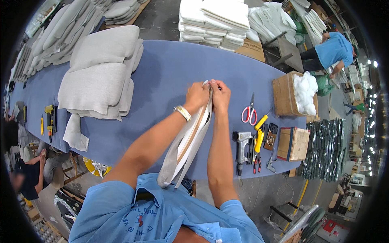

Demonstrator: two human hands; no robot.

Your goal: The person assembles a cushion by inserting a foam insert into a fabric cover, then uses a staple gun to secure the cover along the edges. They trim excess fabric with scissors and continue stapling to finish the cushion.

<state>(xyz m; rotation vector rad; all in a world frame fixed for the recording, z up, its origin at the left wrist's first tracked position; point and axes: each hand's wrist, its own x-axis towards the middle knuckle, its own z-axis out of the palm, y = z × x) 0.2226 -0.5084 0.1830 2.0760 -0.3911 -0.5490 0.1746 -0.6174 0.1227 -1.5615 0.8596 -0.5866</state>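
My left hand (197, 96) and my right hand (220, 95) meet over the middle of the table, both closed on the upper end of a long grey fabric strip (170, 164). A white layer and a narrow brown band show along its open length. The strip runs down between my forearms, its wide lower end close to my shirt. My fingers pinch at the tip, and what lies between them there is partly hidden. The left hand looks slightly blurred. Scissors (250, 112) with red and white handles lie to the right of my right hand.
Grey cushion covers (99, 73) are piled on the blue table (162, 56) at left. To the right lie a staple gun (243, 146), a yellow-handled tool (258, 139) and a small box (292, 143). A carton of white stuffing (287, 95) stands behind. Other people work nearby.
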